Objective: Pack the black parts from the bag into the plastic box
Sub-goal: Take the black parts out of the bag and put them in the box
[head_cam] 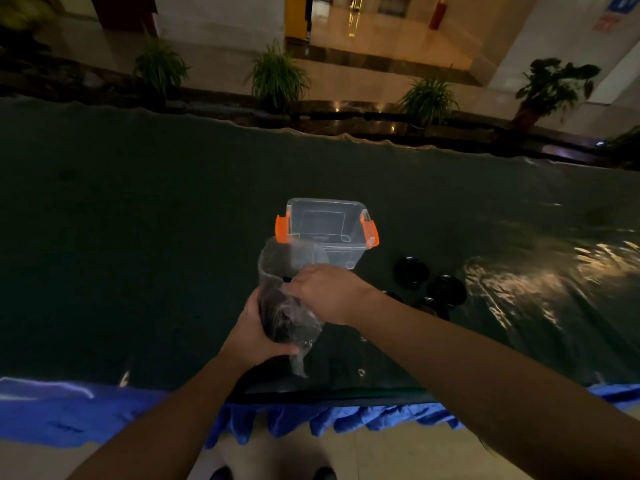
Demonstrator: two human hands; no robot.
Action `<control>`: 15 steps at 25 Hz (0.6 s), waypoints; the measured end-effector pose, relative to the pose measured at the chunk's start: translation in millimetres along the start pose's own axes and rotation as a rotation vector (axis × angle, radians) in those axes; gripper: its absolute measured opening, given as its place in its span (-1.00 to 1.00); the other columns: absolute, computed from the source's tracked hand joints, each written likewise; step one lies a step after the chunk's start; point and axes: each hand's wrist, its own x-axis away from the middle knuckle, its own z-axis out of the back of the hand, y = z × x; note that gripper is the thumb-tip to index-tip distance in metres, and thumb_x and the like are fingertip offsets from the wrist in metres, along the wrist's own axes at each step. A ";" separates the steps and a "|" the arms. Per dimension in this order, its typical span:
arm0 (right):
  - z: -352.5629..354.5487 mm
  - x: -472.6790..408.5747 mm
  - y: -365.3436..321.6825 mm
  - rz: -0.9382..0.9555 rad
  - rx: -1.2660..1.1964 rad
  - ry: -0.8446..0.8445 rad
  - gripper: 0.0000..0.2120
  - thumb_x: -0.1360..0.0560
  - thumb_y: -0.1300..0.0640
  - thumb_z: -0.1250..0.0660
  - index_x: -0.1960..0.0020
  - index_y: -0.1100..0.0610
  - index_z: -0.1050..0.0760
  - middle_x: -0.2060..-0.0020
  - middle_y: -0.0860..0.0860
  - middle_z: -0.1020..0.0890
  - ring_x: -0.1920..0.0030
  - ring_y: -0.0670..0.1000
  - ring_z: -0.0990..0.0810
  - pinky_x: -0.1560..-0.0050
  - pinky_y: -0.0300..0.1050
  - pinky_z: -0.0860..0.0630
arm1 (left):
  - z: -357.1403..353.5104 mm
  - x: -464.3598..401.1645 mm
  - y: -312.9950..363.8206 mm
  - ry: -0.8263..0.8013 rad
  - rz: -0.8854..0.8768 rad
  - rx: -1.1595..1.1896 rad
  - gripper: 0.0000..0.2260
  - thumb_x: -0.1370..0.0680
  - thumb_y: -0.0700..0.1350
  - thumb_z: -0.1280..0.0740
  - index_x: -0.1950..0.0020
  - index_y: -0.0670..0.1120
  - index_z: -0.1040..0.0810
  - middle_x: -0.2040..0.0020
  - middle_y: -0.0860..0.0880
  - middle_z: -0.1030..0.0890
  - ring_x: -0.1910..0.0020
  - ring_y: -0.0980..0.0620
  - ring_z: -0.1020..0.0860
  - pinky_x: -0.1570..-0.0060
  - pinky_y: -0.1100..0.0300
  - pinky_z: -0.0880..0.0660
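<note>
A clear plastic bag (277, 268) with black parts inside is held upright over the dark table, just in front of the plastic box. My left hand (252, 330) grips the bag's lower part from the left and below. My right hand (329, 292) pinches the bag's right side near its open top. The transparent plastic box (329, 233) with orange latches stands open behind the bag and looks empty. Round black parts (410, 271) (446, 289) lie on the table to the right of my right wrist.
The table is covered with a dark glossy sheet (138, 237) over a blue cloth (104, 417) hanging at the near edge. Potted plants (277, 77) line the floor beyond the far edge. Glare marks the sheet at the right.
</note>
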 end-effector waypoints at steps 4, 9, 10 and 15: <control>-5.0 -7.6 10.1 0.023 -0.048 -0.016 -0.50 -0.54 0.03 -0.44 -0.44 0.07 -0.42 -0.28 0.06 -0.59 -0.30 0.09 -0.51 -0.32 0.06 -0.46 | -11.4 -12.2 1.0 0.020 -0.071 0.061 0.11 -0.08 0.06 -0.73 -0.43 0.46 -0.13 -0.34 0.19 -0.44 -0.26 0.39 -0.46 -0.28 0.25 -0.46; -23.0 -2.9 22.3 -0.021 -0.224 -0.055 -0.27 -0.51 -0.10 -0.46 -0.57 -0.01 -0.22 -0.45 0.07 -0.45 -0.43 0.12 -0.42 -0.42 0.11 -0.37 | -7.6 -20.8 9.9 0.006 -0.174 0.011 0.00 -0.05 0.13 -0.66 -0.39 0.30 -0.23 -0.28 0.14 -0.36 -0.24 0.32 -0.46 -0.35 0.11 -0.42; -26.6 -1.3 24.6 -0.026 -0.287 -0.050 -0.24 -0.49 -0.13 -0.47 -0.58 0.00 -0.22 -0.45 0.06 -0.44 -0.43 0.11 -0.42 -0.43 0.10 -0.36 | -3.3 -22.3 13.0 -0.010 -0.176 -0.007 0.01 -0.05 0.13 -0.67 -0.40 0.28 -0.24 -0.29 0.09 -0.36 -0.28 0.19 -0.47 -0.38 0.03 -0.43; -47.7 1.4 25.6 0.029 -0.387 -0.017 -0.26 -0.60 -0.04 -0.37 -0.65 0.04 -0.08 -0.62 0.10 -0.19 -0.56 0.14 -0.25 -0.54 0.09 -0.22 | 31.0 -29.7 35.3 -0.126 -0.183 -0.368 -0.02 -0.14 0.24 -0.62 -0.47 0.32 -0.21 -0.36 0.06 -0.33 -0.30 -0.09 -0.43 -0.31 -0.27 -0.45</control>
